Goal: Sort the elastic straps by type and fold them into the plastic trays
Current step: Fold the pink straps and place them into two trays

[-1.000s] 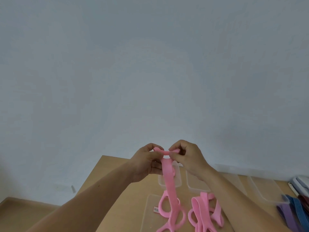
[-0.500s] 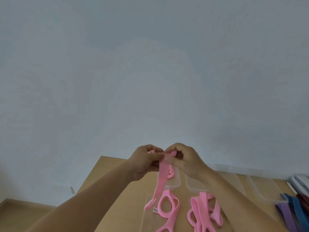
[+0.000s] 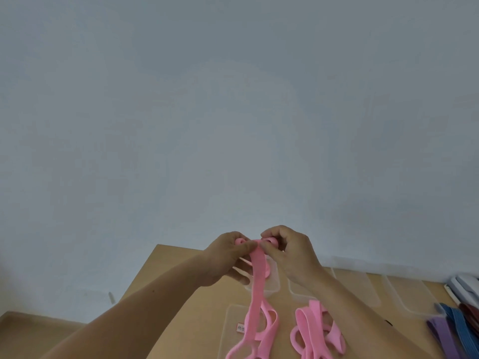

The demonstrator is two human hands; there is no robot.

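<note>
Pink strap (image 3: 258, 275) tail swung back from leftward slant, hangs straight down onto clear tray (image 3: 233, 316). Left hand (image 3: 228, 257) pinches top fold; right hand (image 3: 291, 255) pinches same fold, thumbs close. Pink strap pile (image 3: 315, 330) rightward on table (image 3: 166, 270).

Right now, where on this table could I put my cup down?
Bare table lies left of the near clear tray; the far-right tray looks empty too. Crowded around the pink strap pile and the coloured straps at the right edge.
</note>
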